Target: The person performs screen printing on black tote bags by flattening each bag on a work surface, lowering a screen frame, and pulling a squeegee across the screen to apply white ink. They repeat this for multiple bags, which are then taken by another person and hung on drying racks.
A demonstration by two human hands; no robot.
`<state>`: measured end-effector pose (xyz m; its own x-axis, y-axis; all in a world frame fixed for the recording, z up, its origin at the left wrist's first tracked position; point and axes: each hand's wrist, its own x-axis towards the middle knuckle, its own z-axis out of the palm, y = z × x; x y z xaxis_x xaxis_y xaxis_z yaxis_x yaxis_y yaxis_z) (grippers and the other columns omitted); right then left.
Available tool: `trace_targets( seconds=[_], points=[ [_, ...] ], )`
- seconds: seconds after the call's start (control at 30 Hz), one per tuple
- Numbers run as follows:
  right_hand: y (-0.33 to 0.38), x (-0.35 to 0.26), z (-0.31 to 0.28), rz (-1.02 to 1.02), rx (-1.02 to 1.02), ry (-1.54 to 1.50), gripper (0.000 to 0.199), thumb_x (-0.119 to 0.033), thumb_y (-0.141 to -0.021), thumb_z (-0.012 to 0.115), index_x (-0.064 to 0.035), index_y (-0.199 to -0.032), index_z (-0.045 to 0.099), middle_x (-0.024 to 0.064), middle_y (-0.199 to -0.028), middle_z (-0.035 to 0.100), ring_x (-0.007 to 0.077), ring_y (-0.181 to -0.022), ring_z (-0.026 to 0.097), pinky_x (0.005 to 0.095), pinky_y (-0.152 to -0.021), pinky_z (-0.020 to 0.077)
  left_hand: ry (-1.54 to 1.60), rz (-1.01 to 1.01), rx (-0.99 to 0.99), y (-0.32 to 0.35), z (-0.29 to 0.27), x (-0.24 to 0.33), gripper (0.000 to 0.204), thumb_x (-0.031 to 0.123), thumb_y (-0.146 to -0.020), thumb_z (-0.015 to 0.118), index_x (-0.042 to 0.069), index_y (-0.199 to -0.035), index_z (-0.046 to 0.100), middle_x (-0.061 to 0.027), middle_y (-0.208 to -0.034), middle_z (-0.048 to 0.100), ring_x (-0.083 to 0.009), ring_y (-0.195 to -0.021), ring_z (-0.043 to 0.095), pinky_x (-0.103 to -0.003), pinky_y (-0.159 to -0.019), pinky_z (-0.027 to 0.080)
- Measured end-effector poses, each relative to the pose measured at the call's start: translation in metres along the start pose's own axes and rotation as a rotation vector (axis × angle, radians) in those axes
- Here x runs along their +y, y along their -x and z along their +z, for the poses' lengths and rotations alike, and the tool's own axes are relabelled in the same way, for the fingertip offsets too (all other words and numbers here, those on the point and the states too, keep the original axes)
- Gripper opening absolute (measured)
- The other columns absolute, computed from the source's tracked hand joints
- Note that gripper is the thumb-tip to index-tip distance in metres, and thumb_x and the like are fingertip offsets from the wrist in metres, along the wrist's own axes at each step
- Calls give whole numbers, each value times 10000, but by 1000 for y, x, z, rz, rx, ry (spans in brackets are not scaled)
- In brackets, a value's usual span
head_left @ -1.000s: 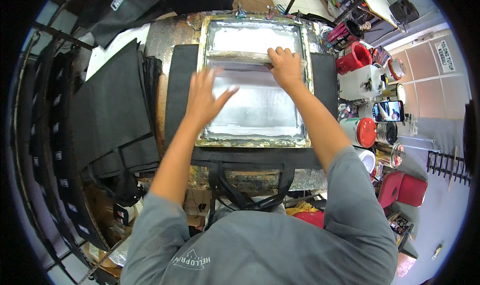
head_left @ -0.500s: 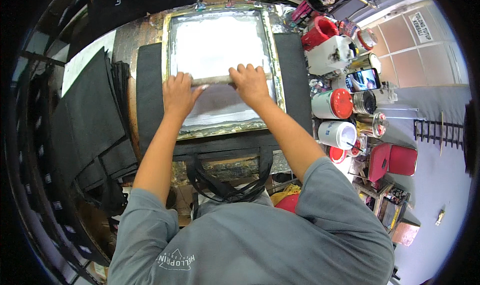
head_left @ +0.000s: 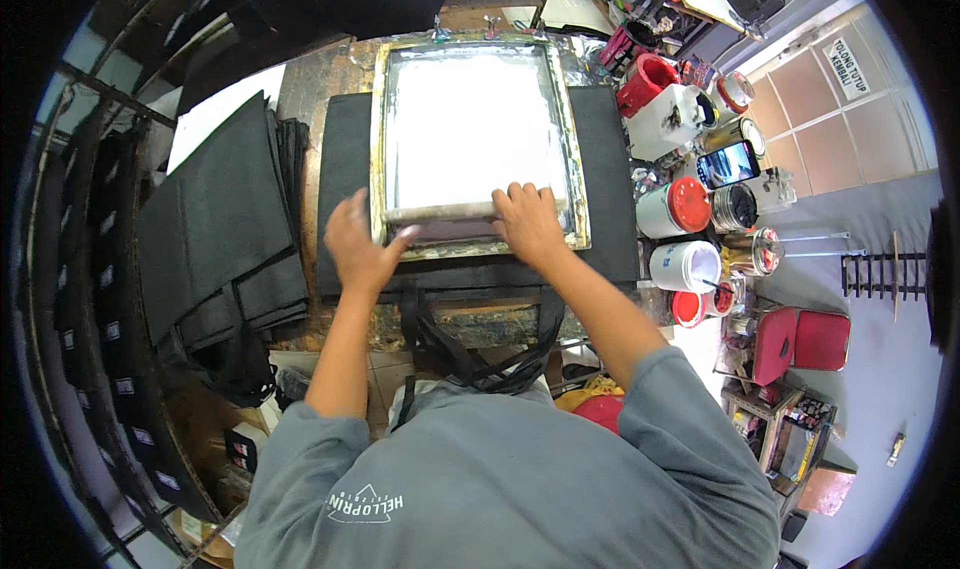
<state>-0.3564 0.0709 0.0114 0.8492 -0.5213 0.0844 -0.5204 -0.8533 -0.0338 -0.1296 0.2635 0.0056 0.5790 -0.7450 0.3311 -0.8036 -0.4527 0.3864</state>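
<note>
A screen-printing frame (head_left: 381,109) with an ink-stained rim and a bright white mesh (head_left: 475,129) lies over a black fabric bag (head_left: 346,149) on the table. Across the near part of the mesh sits a long squeegee (head_left: 440,212). My right hand (head_left: 530,227) grips its right part, fingers over the top. At the frame's lower left corner, my left hand (head_left: 362,247) has come off the squeegee; its fingers are apart and slightly blurred, the thumb reaching over the rim. Black straps (head_left: 450,349) of the bag hang over the table's near edge.
Stacked black fabric bags (head_left: 215,209) lie at the left. Along the right stand paint tubs, among them a red-lidded one (head_left: 688,205), a white tub (head_left: 690,266) and a propped phone (head_left: 728,164). Clamps (head_left: 491,27) hold the frame's far edge. Red chairs (head_left: 822,339) stand farther right.
The squeegee has been drawn nearer, toward the frame's near edge. My left hand has let go and opened beside the frame; my right hand keeps its grip. The whole view has shifted slightly.
</note>
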Motion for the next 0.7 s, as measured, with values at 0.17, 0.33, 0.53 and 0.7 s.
trace_targets(
  seconds=[0.17,0.33,0.53,0.7],
  points=[
    [37,-18,17,41,18,-50,394,-339,-938,772,-99,-1217,635,93,-1102,591,273,-1075,566,529,-1045,365,-217,-88,-358,40,5,-39,988,653,-702,907,34,-1425,645,-165,-1326,588,-349,-1246,535,-492,-1088,381],
    [33,-17,11,50,-8,-80,442,-365,-942,768,-91,-1257,623,96,-1128,586,272,-1099,555,548,-1062,345,-122,-95,-265,47,24,-50,722,539,-687,947,54,-1198,793,-69,-1214,636,-292,-1189,544,-453,-1001,381],
    [22,-18,-62,46,103,-156,511,-487,-934,750,-75,-1219,652,109,-1109,599,292,-1093,556,559,-1050,332,216,-277,-79,32,-17,-24,742,362,-686,1008,52,-1315,763,-102,-1130,777,-246,-1003,695,-403,-947,495],
    [-32,-3,-136,0,400,-18,510,-580,-927,718,-79,-1013,691,100,-955,640,304,-960,603,552,-964,349,781,-250,208,-28,-53,3,636,145,-847,928,-59,-1396,681,-13,-995,754,-73,-818,618,-240,-691,505]
  ],
)
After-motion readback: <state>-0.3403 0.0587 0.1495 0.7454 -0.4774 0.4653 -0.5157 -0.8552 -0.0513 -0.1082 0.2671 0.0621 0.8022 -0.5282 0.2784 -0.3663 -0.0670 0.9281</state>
